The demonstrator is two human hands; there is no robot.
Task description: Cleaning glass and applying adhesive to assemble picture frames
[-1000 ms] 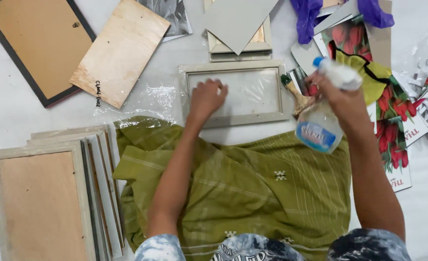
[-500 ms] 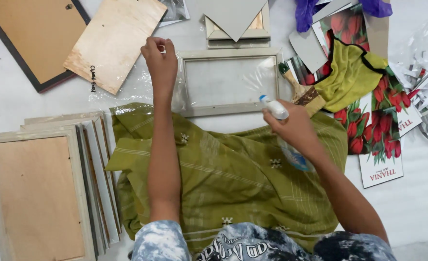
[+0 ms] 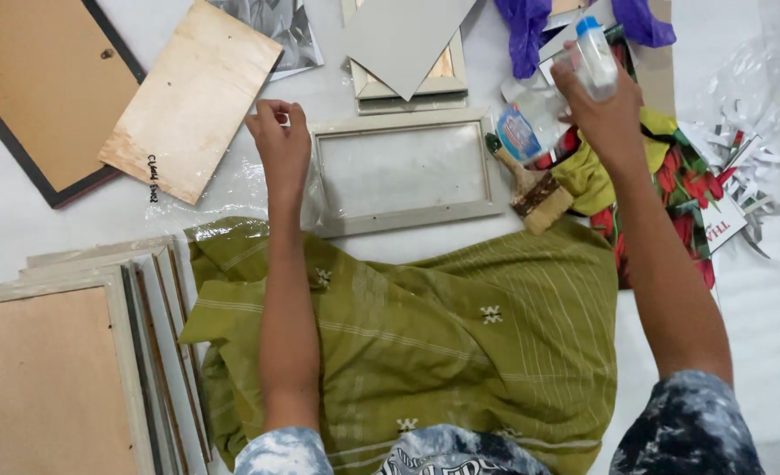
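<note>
Two bare hands are busy over a white floor covering [image 3: 20,229] crowded with picture frames. The left hand [image 3: 280,145] is at the left short side of a pale grey frame [image 3: 403,171] that lies flat just in front of the person; its fingers are bent and closed on the frame's upper left corner, where some clear plastic wrap [image 3: 231,189] is crumpled beside it. The right hand [image 3: 605,101] is lifted above the clutter at the right and is clamped around a clear spray bottle [image 3: 596,53] with a blue cap, which is tilted a little. The two hands are well apart, with the whole frame between them.

Just beside the frame's right end lies a paintbrush [image 3: 530,189] with a wide wooden handle, and next to it a yellow cloth [image 3: 588,171] on a printed sheet with red tulips [image 3: 684,185]. A plain wooden board [image 3: 192,97] lies to the left of the left hand, touching a dark-edged frame back [image 3: 42,88]. At the lower left a stack of light frames [image 3: 82,352] lies face down. An olive green cloth [image 3: 460,343] with thin white stripes covers the person's lap. Purple fabric [image 3: 530,31] shows at the top edge.
</note>
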